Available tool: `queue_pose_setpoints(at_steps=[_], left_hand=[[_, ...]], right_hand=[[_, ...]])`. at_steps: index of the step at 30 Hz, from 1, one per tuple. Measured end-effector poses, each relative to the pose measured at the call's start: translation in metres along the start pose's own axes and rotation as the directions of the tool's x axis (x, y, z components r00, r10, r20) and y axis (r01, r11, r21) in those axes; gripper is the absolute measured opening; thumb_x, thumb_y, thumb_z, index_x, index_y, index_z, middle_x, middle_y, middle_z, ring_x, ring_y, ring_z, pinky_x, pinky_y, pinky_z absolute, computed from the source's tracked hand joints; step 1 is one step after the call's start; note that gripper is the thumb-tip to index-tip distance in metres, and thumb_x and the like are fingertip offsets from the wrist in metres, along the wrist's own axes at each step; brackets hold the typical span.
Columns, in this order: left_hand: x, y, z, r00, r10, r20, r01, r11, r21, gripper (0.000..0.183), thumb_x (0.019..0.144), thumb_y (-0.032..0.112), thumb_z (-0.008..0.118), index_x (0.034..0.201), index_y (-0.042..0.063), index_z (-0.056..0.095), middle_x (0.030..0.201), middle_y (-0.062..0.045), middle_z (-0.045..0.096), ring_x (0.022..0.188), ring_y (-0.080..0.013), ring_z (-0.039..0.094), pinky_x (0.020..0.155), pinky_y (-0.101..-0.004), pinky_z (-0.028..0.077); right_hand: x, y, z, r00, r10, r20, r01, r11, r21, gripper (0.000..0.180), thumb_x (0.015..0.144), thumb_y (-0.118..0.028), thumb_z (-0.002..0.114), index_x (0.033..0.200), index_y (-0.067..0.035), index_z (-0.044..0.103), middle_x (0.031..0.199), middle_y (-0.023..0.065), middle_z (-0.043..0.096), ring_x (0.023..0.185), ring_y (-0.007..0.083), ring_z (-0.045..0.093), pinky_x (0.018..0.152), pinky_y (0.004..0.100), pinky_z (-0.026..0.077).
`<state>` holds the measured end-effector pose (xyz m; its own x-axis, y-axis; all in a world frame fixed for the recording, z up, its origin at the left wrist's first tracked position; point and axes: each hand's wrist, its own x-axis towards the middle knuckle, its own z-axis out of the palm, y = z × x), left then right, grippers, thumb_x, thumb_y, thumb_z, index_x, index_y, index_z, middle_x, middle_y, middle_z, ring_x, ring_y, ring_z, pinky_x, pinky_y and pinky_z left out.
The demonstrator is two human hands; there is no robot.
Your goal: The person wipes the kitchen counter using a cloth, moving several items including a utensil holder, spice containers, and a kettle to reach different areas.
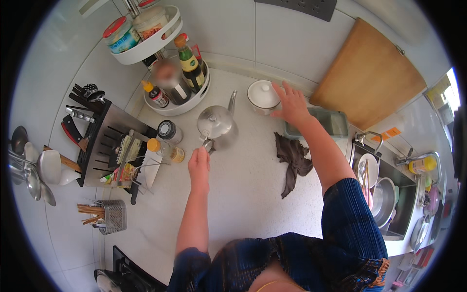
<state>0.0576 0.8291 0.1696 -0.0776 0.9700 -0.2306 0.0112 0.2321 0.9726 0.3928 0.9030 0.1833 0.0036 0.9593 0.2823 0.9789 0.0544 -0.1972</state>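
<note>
A stainless steel kettle [218,126] with a long thin spout stands on the pale countertop [240,197]. My left hand [199,164] grips its handle, on the side nearest me. To the right, my right hand [292,104] is stretched out with its fingers apart. Its fingertips are beside a white lidded bowl [263,95] near the back wall; whether they touch it I cannot tell. Partly behind my right wrist sits a greenish translucent container [332,122]. A crumpled dark brown cloth [293,160] lies left of my right forearm.
Bottles and jars fill a two-tier white rack [186,107] at the back left. A knife block [105,146] holds knives at left. A spice jar [169,131] and a yellow-capped bottle [166,149] flank the kettle. A wooden cutting board [368,76] leans near the sink [405,204] of dishes.
</note>
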Motion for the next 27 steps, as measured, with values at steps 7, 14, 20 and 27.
queue_pose_setpoints(at_steps=[7, 14, 20, 27], left_hand=[[-0.001, 0.0, -0.001, 1.0, -0.016, 0.001, 0.016, 0.998, -0.056, 0.034, 0.1, 0.033, 0.052, 0.075, 0.01, 0.048, 0.071, 0.003, 0.045, 0.058, -0.0062, 0.035, 0.053, -0.0247, 0.029], [-0.002, 0.006, -0.004, 0.998, -0.05, 0.038, 0.052, 0.998, -0.045, 0.033, 0.101, 0.032, 0.052, 0.076, 0.011, 0.048, 0.072, 0.003, 0.045, 0.06, -0.0058, 0.035, 0.055, -0.023, 0.029], [0.01, 0.011, -0.004, 0.988, -0.035, 0.149, 0.039, 0.999, -0.023, 0.033, 0.101, 0.034, 0.051, 0.077, 0.012, 0.049, 0.072, 0.005, 0.043, 0.062, -0.0055, 0.034, 0.057, -0.0221, 0.028], [0.039, 0.026, -0.008, 0.97, -0.02, 0.244, 0.002, 0.997, 0.076, 0.036, 0.101, 0.039, 0.049, 0.077, 0.012, 0.049, 0.072, 0.005, 0.042, 0.062, -0.0058, 0.031, 0.056, -0.0225, 0.026]], right_hand=[[0.04, -0.001, 0.041, 0.998, -0.026, 0.062, 0.011, 0.973, 0.231, 0.1, 0.063, -0.036, 0.087, 0.148, -0.021, 0.037, 0.143, 0.0195, 0.046, 0.131, 0.0338, 0.046, 0.109, 0.0468, 0.033], [0.088, -0.03, 0.061, 0.998, -0.004, 0.056, -0.011, 0.968, 0.249, 0.101, 0.062, -0.038, 0.087, 0.148, -0.02, 0.037, 0.143, 0.0182, 0.046, 0.132, 0.0329, 0.045, 0.11, 0.0471, 0.031], [0.112, -0.044, 0.076, 0.999, -0.015, 0.031, 0.009, 0.981, 0.194, 0.097, 0.067, -0.04, 0.085, 0.148, -0.021, 0.037, 0.145, 0.018, 0.044, 0.13, 0.0342, 0.046, 0.111, 0.0474, 0.029], [0.064, 0.032, 0.044, 1.0, 0.011, 0.004, -0.012, 0.97, 0.243, 0.069, 0.081, -0.028, 0.075, 0.143, -0.017, 0.045, 0.14, 0.0172, 0.05, 0.124, 0.036, 0.051, 0.104, 0.0463, 0.041]])
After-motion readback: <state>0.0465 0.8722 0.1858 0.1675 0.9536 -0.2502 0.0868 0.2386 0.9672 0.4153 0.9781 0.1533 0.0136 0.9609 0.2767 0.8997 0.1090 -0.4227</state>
